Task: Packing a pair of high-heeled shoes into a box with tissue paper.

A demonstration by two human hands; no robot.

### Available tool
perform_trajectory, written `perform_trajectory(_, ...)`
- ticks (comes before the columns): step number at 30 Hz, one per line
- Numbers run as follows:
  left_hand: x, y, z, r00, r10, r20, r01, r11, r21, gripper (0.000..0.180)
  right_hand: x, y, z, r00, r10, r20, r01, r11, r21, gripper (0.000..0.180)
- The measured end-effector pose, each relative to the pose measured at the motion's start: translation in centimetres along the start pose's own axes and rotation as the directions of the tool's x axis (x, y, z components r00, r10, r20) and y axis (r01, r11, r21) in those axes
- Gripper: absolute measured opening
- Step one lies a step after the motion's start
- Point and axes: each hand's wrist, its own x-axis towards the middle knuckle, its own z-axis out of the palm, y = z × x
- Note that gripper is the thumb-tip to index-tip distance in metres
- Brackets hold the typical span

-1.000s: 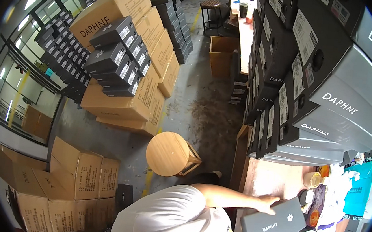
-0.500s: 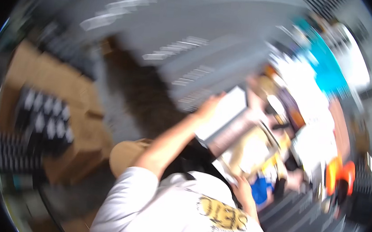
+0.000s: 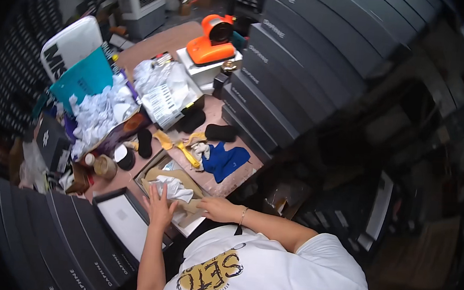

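An open shoebox [image 3: 151,166] lies on the brown table in front of me, lined with brown paper [image 3: 191,205] and holding crumpled white tissue [image 3: 173,187]. My left hand [image 3: 159,207] rests flat on the paper at the box's near edge, fingers spread. At the box's near right corner my right hand [image 3: 216,207] has its fingers bent onto the brown paper. The box's dark lid [image 3: 126,221] lies upturned just left of my left hand.
A blue cloth [image 3: 225,161], yellow strips [image 3: 184,151] and black pieces [image 3: 221,132] lie beyond the box. Dark grey boxes are stacked at the right [image 3: 294,67] and lower left [image 3: 58,240]. Farther back are crumpled white paper [image 3: 99,114], a teal bag [image 3: 83,79] and an orange device [image 3: 214,36].
The view has swung from the storeroom floor and a grey box in my hand, through a blur, to the table. Both hands now rest on the open box.
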Motion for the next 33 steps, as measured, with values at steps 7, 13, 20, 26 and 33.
perform_trajectory(7,2.5,0.6,1.5,0.974,0.082,0.211,-0.089,0.996,0.026,0.067,-4.9,-3.1,7.1,0.98,0.049,-0.193,-0.036,0.997,0.067,0.035)
perform_trajectory(13,3.1,-0.4,1.2,0.964,0.039,0.264,-0.061,0.995,0.077,0.033,-7.5,-4.9,9.8,0.947,0.215,-0.239,-0.134,0.94,0.315,0.035)
perform_trajectory(20,3.7,-1.8,2.4,0.965,0.011,0.264,-0.041,0.993,0.108,0.038,-8.5,-4.5,11.0,0.951,0.204,-0.231,-0.115,0.93,0.349,0.037)
perform_trajectory(26,3.7,-1.3,4.1,0.987,0.131,0.097,-0.13,0.991,-0.014,0.073,-9.7,-3.1,9.1,0.972,0.179,-0.153,-0.114,0.926,0.359,0.035)
perform_trajectory(33,3.6,2.8,4.0,0.939,-0.191,0.287,0.127,0.965,0.229,0.07,-15.2,1.0,6.4,0.954,0.273,-0.123,-0.21,0.903,0.374,0.038)
